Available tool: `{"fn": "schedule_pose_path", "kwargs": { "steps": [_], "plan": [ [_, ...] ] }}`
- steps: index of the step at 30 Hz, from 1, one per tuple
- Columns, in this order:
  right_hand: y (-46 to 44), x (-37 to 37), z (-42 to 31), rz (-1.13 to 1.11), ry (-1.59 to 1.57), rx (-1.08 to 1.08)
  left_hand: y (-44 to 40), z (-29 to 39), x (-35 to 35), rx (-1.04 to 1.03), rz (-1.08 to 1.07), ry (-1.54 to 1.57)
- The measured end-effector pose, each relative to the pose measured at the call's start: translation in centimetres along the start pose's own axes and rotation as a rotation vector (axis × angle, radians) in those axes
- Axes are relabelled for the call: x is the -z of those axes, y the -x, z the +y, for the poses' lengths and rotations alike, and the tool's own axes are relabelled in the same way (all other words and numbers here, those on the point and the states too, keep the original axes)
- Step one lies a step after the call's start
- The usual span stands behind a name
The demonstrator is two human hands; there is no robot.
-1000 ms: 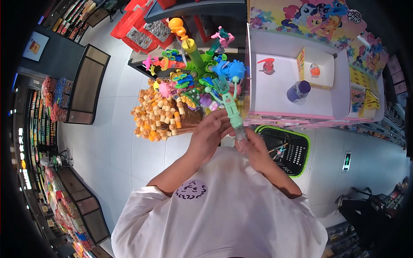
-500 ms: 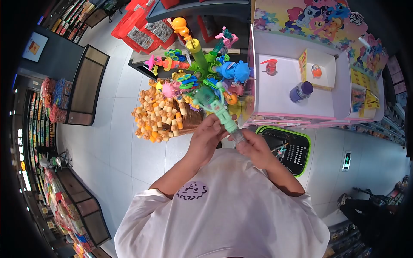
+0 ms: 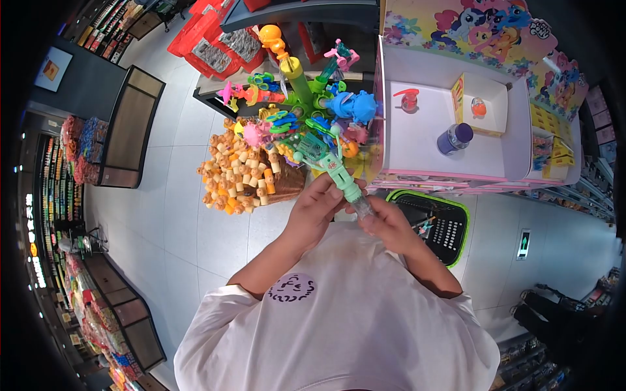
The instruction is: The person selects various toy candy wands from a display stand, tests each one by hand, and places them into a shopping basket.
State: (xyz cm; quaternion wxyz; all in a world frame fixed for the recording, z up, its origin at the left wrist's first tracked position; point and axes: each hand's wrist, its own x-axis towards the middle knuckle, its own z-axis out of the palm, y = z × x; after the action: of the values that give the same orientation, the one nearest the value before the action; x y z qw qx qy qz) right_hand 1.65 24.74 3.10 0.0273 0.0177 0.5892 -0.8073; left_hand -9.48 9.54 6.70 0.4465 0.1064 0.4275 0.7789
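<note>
Fingers of left hand [image 3: 316, 201] hold toy [image 3: 337, 171]; fingers of right hand [image 3: 387, 225] grip clear handle [image 3: 362, 206]. Bottle [image 3: 454, 139] near front edge of display [image 3: 414, 153].

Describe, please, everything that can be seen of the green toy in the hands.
The green toy is a slim, mint-coloured figure, apparently plastic, with raised arms ending in round knobs, a see-through greenish upper part and a small red mark on its chest. Its lower end is clear. It slants, top toward the colourful toy display. The right hand grips the clear end; the left hand holds its middle.
</note>
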Motion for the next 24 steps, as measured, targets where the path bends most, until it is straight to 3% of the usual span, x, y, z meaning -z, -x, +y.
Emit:
{"fn": "schedule_pose_path", "kwargs": {
  "steps": [3, 6, 14, 24],
  "plan": [
    [-0.1, 0.6, 0.2, -0.026, 0.044, -0.076, -0.1, -0.7, 0.6, -0.055, 0.017, -0.041],
    [-0.3, 0.8, 1.8, 0.008, 0.143, -0.012, -0.2, -1.3, 1.2, -0.140, 0.012, -0.097],
    [-0.2, 1.2, 2.5, -0.070, 0.188, -0.068, -0.2, -1.0, 0.8, -0.090, 0.048, -0.140],
    [-0.4, 1.2, 2.2, -0.111, 0.068, -0.070, -0.4, -0.3, -0.9, -0.107, 0.248, -0.372]
  ]
}}
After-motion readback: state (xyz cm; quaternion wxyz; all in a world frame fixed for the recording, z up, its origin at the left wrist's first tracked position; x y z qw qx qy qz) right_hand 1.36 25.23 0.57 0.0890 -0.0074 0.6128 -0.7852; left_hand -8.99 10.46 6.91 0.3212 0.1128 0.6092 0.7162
